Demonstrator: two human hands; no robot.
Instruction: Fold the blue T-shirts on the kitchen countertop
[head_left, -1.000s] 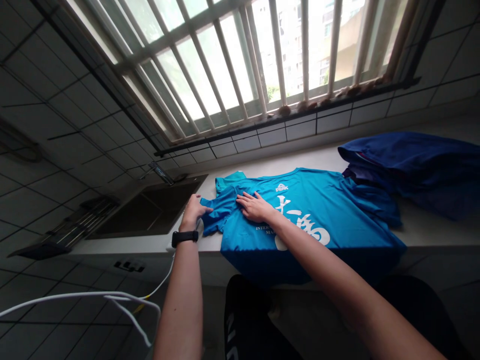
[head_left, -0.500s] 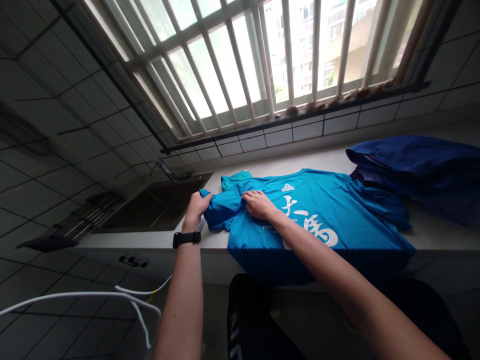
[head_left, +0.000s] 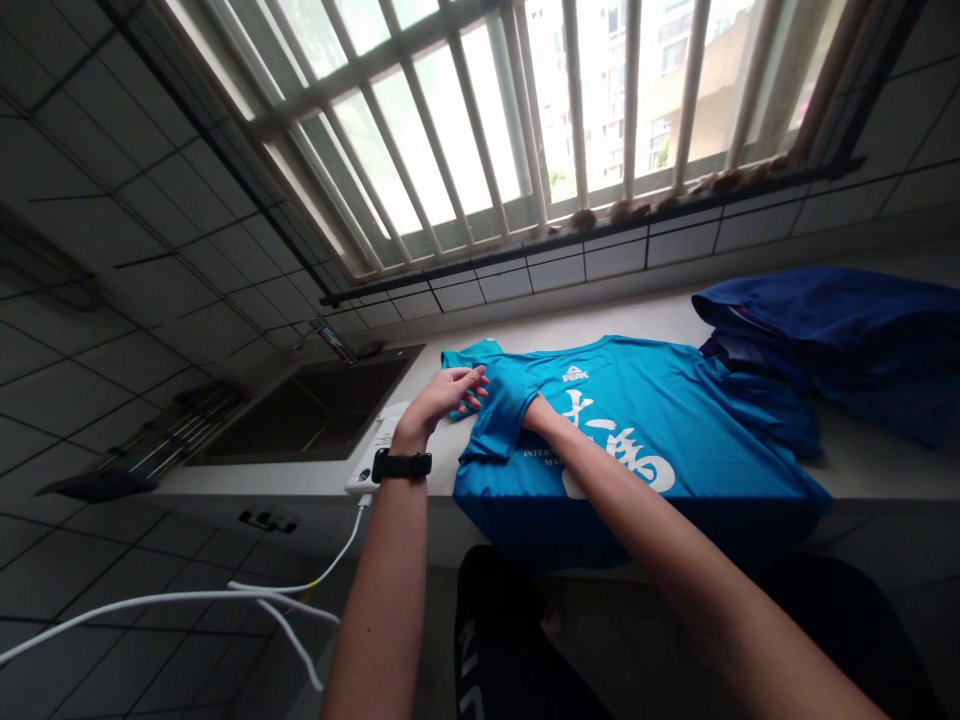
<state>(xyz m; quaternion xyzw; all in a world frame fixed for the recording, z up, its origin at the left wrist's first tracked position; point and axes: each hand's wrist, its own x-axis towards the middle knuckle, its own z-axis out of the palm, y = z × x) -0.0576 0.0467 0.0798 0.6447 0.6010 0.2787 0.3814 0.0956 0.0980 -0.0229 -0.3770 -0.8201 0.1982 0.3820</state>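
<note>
A blue T-shirt [head_left: 630,400] with white lettering lies spread on the counter, its lower part hanging over the front edge. Its left sleeve [head_left: 504,405] is folded inward over the shirt's body. My left hand [head_left: 448,396], a black band on its wrist, is at the outer side of that sleeve, fingers loosely bent and apart, with nothing visible in them. The sleeve covers my right hand [head_left: 535,412] nearly to the wrist, hiding its fingers. Behind the sleeve lies a piece of teal cloth [head_left: 474,353].
A dark blue garment heap [head_left: 840,320] lies at the right of the counter [head_left: 585,320]. Left of the shirt are a white power strip [head_left: 367,470] with a hanging white cable [head_left: 187,598], a sink [head_left: 300,405] and a dark rack [head_left: 161,435]. A barred window is behind.
The left sleeve has been folded rightward over my right hand. My left hand has let go of the sleeve's end and moved right, uncovering the power strip.
</note>
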